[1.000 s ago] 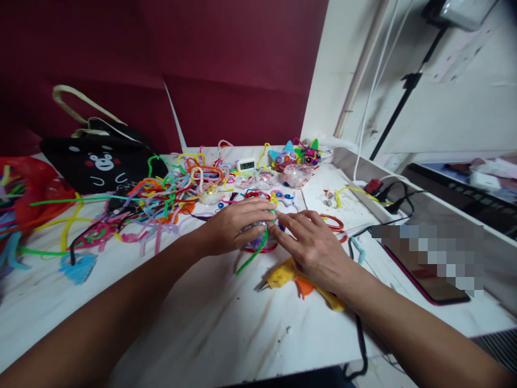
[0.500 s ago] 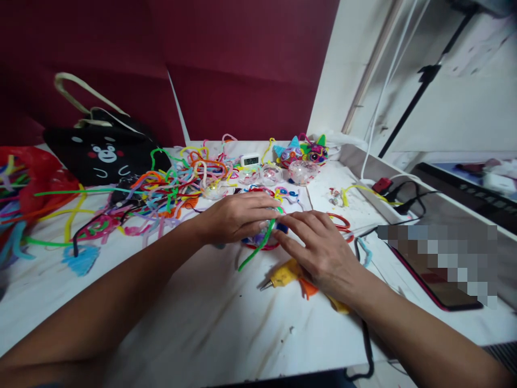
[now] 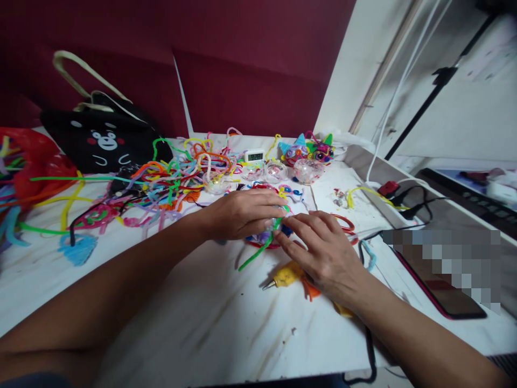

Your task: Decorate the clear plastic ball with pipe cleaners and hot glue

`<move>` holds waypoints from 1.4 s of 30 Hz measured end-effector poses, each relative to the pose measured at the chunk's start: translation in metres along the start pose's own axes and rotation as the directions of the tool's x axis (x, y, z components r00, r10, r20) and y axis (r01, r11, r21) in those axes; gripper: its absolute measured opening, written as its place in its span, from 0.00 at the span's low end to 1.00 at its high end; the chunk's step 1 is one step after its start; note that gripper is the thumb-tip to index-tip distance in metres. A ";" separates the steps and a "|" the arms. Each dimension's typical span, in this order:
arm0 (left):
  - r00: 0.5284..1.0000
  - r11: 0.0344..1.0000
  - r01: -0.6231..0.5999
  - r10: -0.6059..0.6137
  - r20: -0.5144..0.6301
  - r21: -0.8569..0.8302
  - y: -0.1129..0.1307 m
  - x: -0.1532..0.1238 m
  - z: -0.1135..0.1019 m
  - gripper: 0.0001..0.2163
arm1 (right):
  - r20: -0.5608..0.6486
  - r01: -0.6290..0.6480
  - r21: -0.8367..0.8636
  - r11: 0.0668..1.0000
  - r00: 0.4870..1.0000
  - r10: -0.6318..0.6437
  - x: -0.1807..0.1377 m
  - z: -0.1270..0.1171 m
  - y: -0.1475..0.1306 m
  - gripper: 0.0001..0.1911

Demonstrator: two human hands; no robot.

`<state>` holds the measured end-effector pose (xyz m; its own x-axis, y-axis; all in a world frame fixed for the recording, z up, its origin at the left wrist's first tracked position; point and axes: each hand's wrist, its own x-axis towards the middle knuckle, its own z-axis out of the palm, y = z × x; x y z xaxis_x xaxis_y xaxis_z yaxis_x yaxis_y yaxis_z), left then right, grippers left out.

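Observation:
My left hand (image 3: 239, 214) is curled over a small clear ball wrapped in pipe cleaners (image 3: 270, 233) on the white table (image 3: 194, 318). My right hand (image 3: 319, 250) meets it from the right, fingertips pinching a green pipe cleaner (image 3: 258, 252) against the ball. The green stem trails down to the left onto the table. A red pipe-cleaner ring lies under the ball. Most of the ball is hidden by my fingers.
A tangle of coloured pipe cleaners (image 3: 161, 188) spreads at the left. A black bear bag (image 3: 105, 145) stands behind it. Clear balls (image 3: 277, 171), a small clock (image 3: 255, 156) and a colourful cat figure (image 3: 309, 151) sit at the back. A yellow glue gun (image 3: 291, 276) lies below my right hand; a phone (image 3: 440, 293) at right.
My view has shifted slightly; both hands stay on the ball. My right fingers have closed in tighter on the green pipe cleaner at the ball's top.

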<state>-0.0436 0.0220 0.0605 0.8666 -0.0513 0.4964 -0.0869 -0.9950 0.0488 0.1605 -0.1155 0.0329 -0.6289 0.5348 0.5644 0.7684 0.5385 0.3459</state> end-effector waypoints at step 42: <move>0.998 0.988 0.001 0.010 -0.069 0.154 0.007 0.006 0.002 0.11 | -0.054 -0.366 0.555 0.747 0.881 0.471 0.019 0.004 -0.002 0.06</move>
<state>-0.0379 0.0141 0.0626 0.8295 -0.0552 0.5558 -0.0092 -0.9963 -0.0852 0.1463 -0.1035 0.0402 -0.1855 0.6894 0.7002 0.7381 0.5682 -0.3639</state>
